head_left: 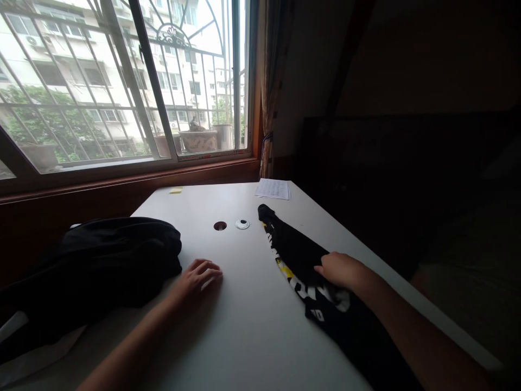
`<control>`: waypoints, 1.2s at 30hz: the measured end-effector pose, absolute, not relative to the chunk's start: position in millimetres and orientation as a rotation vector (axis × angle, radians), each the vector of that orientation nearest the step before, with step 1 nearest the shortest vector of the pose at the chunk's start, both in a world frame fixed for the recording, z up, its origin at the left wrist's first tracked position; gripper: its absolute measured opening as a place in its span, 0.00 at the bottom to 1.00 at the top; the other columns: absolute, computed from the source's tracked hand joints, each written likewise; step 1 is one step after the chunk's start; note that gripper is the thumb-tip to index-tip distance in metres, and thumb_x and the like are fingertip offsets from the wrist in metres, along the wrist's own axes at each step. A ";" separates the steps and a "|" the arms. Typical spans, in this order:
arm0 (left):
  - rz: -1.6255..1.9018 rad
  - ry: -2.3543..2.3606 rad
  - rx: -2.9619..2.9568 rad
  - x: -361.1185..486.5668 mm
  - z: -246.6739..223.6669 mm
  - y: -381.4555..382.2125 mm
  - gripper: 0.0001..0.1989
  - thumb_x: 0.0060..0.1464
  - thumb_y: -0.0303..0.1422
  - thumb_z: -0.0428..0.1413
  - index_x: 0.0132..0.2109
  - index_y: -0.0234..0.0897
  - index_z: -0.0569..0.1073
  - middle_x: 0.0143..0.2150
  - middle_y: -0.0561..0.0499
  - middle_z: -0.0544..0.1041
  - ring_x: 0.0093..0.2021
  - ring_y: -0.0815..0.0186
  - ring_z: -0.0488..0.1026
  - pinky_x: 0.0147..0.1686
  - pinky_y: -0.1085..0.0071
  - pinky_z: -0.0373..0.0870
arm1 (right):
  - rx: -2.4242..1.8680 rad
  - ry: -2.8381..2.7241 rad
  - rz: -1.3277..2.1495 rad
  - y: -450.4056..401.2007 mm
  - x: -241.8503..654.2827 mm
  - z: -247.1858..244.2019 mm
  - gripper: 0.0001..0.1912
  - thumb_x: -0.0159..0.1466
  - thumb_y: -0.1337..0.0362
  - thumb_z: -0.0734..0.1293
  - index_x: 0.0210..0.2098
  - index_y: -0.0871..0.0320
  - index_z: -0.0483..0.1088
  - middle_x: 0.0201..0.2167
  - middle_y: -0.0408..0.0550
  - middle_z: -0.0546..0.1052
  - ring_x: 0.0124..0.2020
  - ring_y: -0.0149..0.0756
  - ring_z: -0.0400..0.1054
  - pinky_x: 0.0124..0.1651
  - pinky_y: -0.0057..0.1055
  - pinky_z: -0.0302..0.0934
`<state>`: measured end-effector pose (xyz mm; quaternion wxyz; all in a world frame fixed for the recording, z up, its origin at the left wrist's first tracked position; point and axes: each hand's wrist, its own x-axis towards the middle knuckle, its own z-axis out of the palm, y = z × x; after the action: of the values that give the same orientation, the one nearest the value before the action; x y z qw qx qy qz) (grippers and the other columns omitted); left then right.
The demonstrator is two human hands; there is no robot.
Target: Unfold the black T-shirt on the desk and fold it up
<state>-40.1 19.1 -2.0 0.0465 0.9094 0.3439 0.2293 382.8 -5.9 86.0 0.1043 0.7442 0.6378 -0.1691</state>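
A long black garment (pixel 299 244) with a white and yellow print along one side stretches over the right part of the white table (pixel 244 336). Its narrow end points toward the window, and its near end runs out of view at the bottom. My right hand (pixel 340 270) is closed on the cloth about midway along it. My left hand (pixel 200 275) rests on the tabletop with fingers loosely spread, holding nothing. Left of that hand lies a heap of black cloth (pixel 118 260), whose kind I cannot make out.
Toward the back, the table has a round hole (pixel 220 226) with a loose round cover (pixel 242 224) beside it. Paper sheets (pixel 273 189) and a small yellow note (pixel 176 190) lie near the far edge. A barred window (pixel 171 81) is behind; the right side is dark.
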 end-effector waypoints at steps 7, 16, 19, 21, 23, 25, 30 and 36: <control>0.742 0.935 2.695 -34.0 4.3 13.5 0.11 0.70 0.33 0.51 0.54 0.43 0.76 0.53 0.46 0.77 0.54 0.56 0.71 0.51 0.58 0.75 | 1.949 2.023 -1.275 -29.9 381.1 91.4 0.17 0.71 0.60 0.59 0.46 0.62 0.77 0.39 0.54 0.81 0.28 0.37 0.76 0.33 0.30 0.67; 0.810 0.968 2.457 -37.0 9.4 11.7 0.15 0.70 0.39 0.52 0.60 0.46 0.71 0.49 0.48 0.77 0.51 0.58 0.71 0.52 0.58 0.72 | 1.068 2.420 -1.839 -73.9 286.5 83.1 0.29 0.65 0.70 0.64 0.65 0.47 0.67 0.59 0.47 0.75 0.42 0.35 0.78 0.48 0.31 0.70; 0.759 0.999 2.452 -39.2 10.5 11.5 0.22 0.68 0.41 0.55 0.66 0.47 0.65 0.50 0.47 0.76 0.51 0.56 0.71 0.53 0.56 0.72 | 0.893 2.674 -1.752 -71.8 268.0 82.1 0.25 0.65 0.70 0.66 0.60 0.48 0.73 0.53 0.46 0.78 0.50 0.38 0.75 0.52 0.31 0.68; 0.727 1.007 2.489 -39.1 10.8 10.2 0.26 0.65 0.42 0.57 0.67 0.47 0.62 0.52 0.46 0.74 0.52 0.55 0.70 0.53 0.54 0.72 | 0.982 2.836 -1.749 -56.6 266.1 75.9 0.18 0.68 0.67 0.65 0.54 0.50 0.77 0.47 0.46 0.80 0.44 0.36 0.76 0.48 0.32 0.68; 0.712 1.011 2.524 -38.0 10.7 8.3 0.27 0.64 0.42 0.59 0.66 0.46 0.62 0.54 0.44 0.72 0.53 0.53 0.70 0.54 0.53 0.71 | 1.303 2.998 -1.682 -30.9 271.9 64.7 0.14 0.68 0.66 0.64 0.49 0.52 0.79 0.43 0.46 0.81 0.39 0.35 0.76 0.44 0.32 0.69; 0.716 1.011 2.538 -36.8 10.0 6.6 0.26 0.63 0.42 0.60 0.63 0.45 0.64 0.56 0.43 0.70 0.55 0.53 0.69 0.55 0.53 0.71 | 1.726 3.171 -1.434 1.8 283.0 50.6 0.12 0.67 0.65 0.65 0.47 0.53 0.78 0.44 0.47 0.80 0.44 0.38 0.75 0.47 0.35 0.68; 0.757 0.984 2.537 -35.2 7.9 5.8 0.19 0.63 0.40 0.60 0.55 0.42 0.64 0.55 0.42 0.68 0.54 0.53 0.69 0.53 0.55 0.72 | 2.278 3.377 -0.634 84.3 315.8 18.4 0.12 0.64 0.65 0.64 0.44 0.53 0.77 0.45 0.50 0.78 0.49 0.43 0.72 0.52 0.41 0.67; 0.622 1.034 2.549 -32.5 14.8 5.2 0.26 0.61 0.40 0.62 0.61 0.45 0.63 0.57 0.44 0.69 0.57 0.52 0.66 0.55 0.52 0.71 | 2.463 3.039 -0.067 142.8 324.1 -12.1 0.20 0.63 0.64 0.64 0.54 0.54 0.74 0.56 0.53 0.74 0.58 0.46 0.66 0.64 0.45 0.58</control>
<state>-32.5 5.2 14.8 0.1599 0.8923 0.3618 0.2177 324.1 142.8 -12.1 -0.3758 0.5834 0.7198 -0.0158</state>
